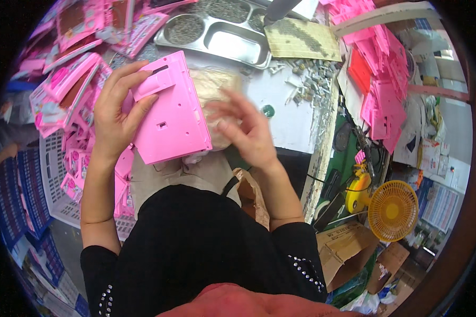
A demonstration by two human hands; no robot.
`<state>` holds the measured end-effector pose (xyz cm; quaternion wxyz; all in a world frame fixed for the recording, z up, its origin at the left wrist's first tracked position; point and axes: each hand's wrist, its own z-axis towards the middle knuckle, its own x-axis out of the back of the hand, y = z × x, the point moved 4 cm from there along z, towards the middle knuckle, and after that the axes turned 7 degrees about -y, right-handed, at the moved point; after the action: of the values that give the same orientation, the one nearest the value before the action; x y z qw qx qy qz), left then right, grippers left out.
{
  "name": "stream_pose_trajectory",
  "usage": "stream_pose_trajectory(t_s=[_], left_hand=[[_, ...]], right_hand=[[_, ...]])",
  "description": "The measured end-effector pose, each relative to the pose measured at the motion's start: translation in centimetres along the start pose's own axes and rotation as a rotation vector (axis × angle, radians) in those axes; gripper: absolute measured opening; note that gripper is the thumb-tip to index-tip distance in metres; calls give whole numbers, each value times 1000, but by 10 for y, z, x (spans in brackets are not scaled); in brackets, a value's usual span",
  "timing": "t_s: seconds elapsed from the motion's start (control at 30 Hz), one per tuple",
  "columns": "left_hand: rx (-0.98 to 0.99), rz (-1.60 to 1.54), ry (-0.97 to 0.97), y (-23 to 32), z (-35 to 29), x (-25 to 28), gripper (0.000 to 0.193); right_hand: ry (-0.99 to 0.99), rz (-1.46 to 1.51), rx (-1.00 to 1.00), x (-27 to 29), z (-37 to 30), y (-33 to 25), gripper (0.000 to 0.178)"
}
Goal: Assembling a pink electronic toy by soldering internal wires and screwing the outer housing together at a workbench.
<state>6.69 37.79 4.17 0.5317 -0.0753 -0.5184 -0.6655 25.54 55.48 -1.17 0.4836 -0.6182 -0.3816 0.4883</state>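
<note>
A pink plastic housing (pixel 166 137) is held up over my lap, tilted, its flat face with small holes and a slot turned toward me. My left hand (pixel 115 103) grips its left edge, thumb on the face and fingers over the top. Just right of the housing is my right hand (pixel 253 129), its fingers apart and slightly blurred, with nothing visible in them. Behind the housing lies a cream cloth pad (pixel 225 82), partly covered by it and by the right hand.
A metal tray (pixel 238 42) of small screws stands at the back, beside a yellowish sheet (pixel 301 39) and scattered small metal parts (pixel 317 79). Pink housings pile up at left above a white basket (pixel 55 174). More pink parts (pixel 383 100) and a yellow fan (pixel 392 210) are at right.
</note>
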Motion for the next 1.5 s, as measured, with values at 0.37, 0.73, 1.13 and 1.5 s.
stream_pose_trajectory(t_s=[0.37, 0.73, 1.13, 1.5], left_hand=[[105, 32, 98, -2, -61, 39, 35], [-210, 86, -315, -32, 47, -105, 32], [-176, 131, -479, -28, 57, -110, 35], [-168, 309, -572, 4, -7, -119, 84]], right_hand=[[-150, -266, 8, -63, 3, 8, 38], [455, -695, 641, 118, 161, -122, 94], [-33, -434, 433, 91, 227, -114, 37], [122, -114, 358, 73, 68, -65, 50]])
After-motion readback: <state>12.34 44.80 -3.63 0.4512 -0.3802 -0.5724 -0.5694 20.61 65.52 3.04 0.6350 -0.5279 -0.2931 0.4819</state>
